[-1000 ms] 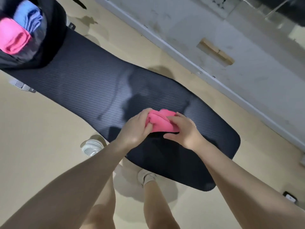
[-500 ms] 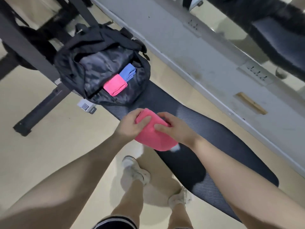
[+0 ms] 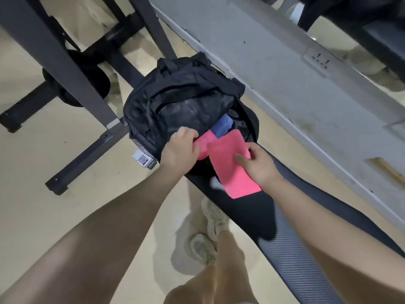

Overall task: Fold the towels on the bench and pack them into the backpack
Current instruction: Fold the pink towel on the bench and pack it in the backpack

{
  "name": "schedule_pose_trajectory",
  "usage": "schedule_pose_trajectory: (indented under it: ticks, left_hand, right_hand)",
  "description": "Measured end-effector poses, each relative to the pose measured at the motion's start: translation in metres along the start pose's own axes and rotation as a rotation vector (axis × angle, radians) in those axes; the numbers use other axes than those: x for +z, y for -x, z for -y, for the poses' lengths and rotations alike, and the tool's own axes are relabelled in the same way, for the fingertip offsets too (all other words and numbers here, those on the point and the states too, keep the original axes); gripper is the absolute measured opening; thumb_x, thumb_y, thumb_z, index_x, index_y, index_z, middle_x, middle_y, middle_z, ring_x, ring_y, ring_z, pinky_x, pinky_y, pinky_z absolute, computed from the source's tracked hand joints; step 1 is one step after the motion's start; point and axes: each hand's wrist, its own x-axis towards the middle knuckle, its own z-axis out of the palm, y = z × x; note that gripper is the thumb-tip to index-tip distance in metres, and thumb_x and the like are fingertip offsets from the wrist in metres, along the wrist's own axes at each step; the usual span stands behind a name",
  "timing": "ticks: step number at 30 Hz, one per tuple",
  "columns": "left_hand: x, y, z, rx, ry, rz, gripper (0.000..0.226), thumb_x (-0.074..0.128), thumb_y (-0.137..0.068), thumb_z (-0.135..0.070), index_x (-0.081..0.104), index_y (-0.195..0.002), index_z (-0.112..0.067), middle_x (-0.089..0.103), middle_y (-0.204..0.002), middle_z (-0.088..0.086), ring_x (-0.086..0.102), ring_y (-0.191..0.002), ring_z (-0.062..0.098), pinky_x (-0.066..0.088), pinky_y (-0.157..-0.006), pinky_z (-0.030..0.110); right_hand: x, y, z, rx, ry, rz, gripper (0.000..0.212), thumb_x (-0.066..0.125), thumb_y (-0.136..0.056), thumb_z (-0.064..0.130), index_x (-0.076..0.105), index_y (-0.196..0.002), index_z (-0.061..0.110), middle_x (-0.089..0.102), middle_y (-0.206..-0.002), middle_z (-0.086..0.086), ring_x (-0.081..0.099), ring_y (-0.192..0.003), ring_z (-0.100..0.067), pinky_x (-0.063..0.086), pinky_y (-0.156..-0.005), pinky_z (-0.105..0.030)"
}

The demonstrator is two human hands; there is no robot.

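Folded pink towel at the open backpack

The right hand (image 3: 259, 166) pinches a flat, rectangular pink towel (image 3: 235, 172), its top edge inside the crumpled black backpack (image 3: 175, 106) on the ribbed dark worktop (image 3: 306, 260). The left hand (image 3: 178, 151) grips another pink towel (image 3: 205, 141) beside a blue one (image 3: 222, 127). A white QR label (image 3: 143, 159) is unreadable.

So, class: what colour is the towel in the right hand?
Pink folded towel, head view.

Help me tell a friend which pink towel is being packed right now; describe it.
Find the black backpack on the dark bench. At its mouth, the right hand holds a folded pink towel, half outside, unlike the pink one tucked inside.
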Motion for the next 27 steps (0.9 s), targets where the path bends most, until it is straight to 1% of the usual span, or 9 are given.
schedule_pose_trajectory:
  ticks: [4,8,11,15,17,19,20,23,27]
  left_hand:
    - [0.026,-0.048,0.021,0.082,-0.538,0.140,0.048,0.044,-0.093,-0.037,0.034,-0.133,-0.012,0.009,-0.155,0.010,0.024,-0.133,0.035,0.031,-0.101,0.042]
    - [0.050,-0.076,0.032,-0.002,-0.612,0.216,0.082,0.049,-0.087,-0.053,0.005,-0.146,-0.017,0.000,-0.155,0.013,0.020,-0.134,0.046,0.032,-0.102,0.045]
    - [0.060,-0.082,0.032,-0.032,-0.632,0.247,0.082,0.054,-0.088,-0.034,0.000,-0.146,-0.016,0.004,-0.154,0.018,0.028,-0.128,0.050,0.042,-0.090,0.045]
    - [0.055,-0.092,0.038,-0.009,-0.646,0.301,0.072,0.051,-0.088,-0.022,0.009,-0.146,-0.012,0.015,-0.153,0.018,0.046,-0.117,0.045,0.050,-0.071,0.037]
    - [0.045,-0.095,0.042,0.062,-0.610,0.290,0.070,0.065,-0.073,-0.020,0.037,-0.136,-0.005,0.044,-0.140,0.017,0.064,-0.084,0.037,0.048,-0.052,0.030]
    - [0.035,-0.096,0.049,0.190,-0.615,0.213,0.062,0.077,-0.048,-0.017,0.063,-0.107,-0.003,0.071,-0.101,0.011,0.058,-0.041,0.026,0.038,-0.037,0.019]
    - [0.030,-0.098,0.053,0.260,-0.597,0.129,0.055,0.075,-0.045,-0.016,0.065,-0.098,-0.004,0.073,-0.086,0.006,0.052,-0.032,0.023,0.033,-0.035,0.017]
    - [0.009,-0.100,0.049,0.382,-0.558,-0.072,0.040,0.052,-0.056,-0.016,0.058,-0.094,-0.008,0.068,-0.070,0.000,0.045,-0.029,0.019,0.027,-0.035,0.015]
    - [-0.010,-0.101,0.040,0.374,-0.488,-0.146,0.041,0.038,-0.062,-0.022,0.053,-0.099,-0.009,0.070,-0.073,0.000,0.048,-0.028,0.021,0.027,-0.035,0.013]
  right_hand:
    - [0.004,-0.034,-0.005,0.115,-0.100,0.041,0.012,0.059,-0.087,0.017,0.055,-0.095,0.025,0.062,-0.099,0.000,0.059,-0.095,-0.023,0.046,-0.085,-0.037]
    - [0.004,-0.066,-0.008,0.123,-0.055,0.025,0.016,0.059,-0.087,0.018,0.054,-0.102,0.020,0.063,-0.100,-0.003,0.058,-0.094,-0.022,0.046,-0.086,-0.036]
    - [0.002,-0.081,-0.014,0.135,-0.078,0.033,0.013,0.060,-0.087,0.017,0.056,-0.099,0.021,0.063,-0.096,-0.002,0.058,-0.089,-0.019,0.047,-0.084,-0.035]
    - [-0.001,-0.090,-0.018,0.171,-0.103,0.050,0.011,0.059,-0.088,0.019,0.057,-0.098,0.019,0.062,-0.093,0.001,0.056,-0.086,-0.017,0.043,-0.079,-0.030]
    - [0.000,-0.089,-0.016,0.184,-0.098,0.054,0.015,0.060,-0.087,0.021,0.058,-0.102,0.017,0.062,-0.095,0.000,0.056,-0.087,-0.018,0.042,-0.079,-0.030]
    - [0.001,-0.088,-0.009,0.167,-0.100,0.068,0.020,0.060,-0.087,0.022,0.058,-0.106,0.015,0.062,-0.096,0.000,0.057,-0.087,-0.017,0.043,-0.079,-0.029]
    - [0.002,-0.087,-0.004,0.147,-0.091,0.086,0.022,0.059,-0.088,0.022,0.057,-0.108,0.015,0.062,-0.096,0.002,0.057,-0.085,-0.015,0.043,-0.076,-0.026]
    - [0.009,-0.089,0.014,0.083,-0.033,0.131,0.021,0.058,-0.088,0.022,0.057,-0.109,0.018,0.061,-0.093,0.007,0.055,-0.082,-0.009,0.042,-0.070,-0.019]
    - [0.032,-0.112,0.036,0.084,-0.099,0.080,0.018,0.056,-0.090,0.021,0.057,-0.104,0.009,0.059,-0.087,0.001,0.056,-0.084,-0.018,0.045,-0.079,-0.033]
